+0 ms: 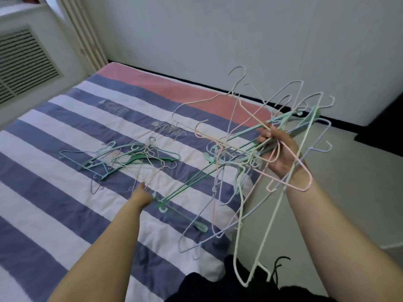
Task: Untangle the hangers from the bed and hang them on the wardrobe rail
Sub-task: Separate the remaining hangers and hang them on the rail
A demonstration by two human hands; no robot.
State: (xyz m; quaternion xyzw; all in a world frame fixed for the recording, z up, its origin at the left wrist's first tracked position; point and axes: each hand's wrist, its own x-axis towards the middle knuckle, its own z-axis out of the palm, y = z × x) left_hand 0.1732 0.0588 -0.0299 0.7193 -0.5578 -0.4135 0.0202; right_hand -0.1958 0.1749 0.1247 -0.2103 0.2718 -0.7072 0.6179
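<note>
My right hand (278,150) grips a big tangled bundle of thin pastel wire and green plastic hangers (244,149), held up over the bed's right edge, with hooks fanning upward and frames dangling down past my wrist. My left hand (141,196) reaches out low over the bed, its fingertips at the near wires of a second tangle of hangers (128,160) lying flat on the bedspread. Whether the fingers pinch a wire is hidden from here. One long green hanger (185,187) runs from the held bundle down to the bed beside my left hand.
The bed (54,192) has a blue, white and pink striped cover and fills the left and centre. A radiator cover with a vent (24,62) stands at the far left. Bare floor (359,192) lies to the right; a white wall is behind. Dark clothing (239,286) sits at the bottom.
</note>
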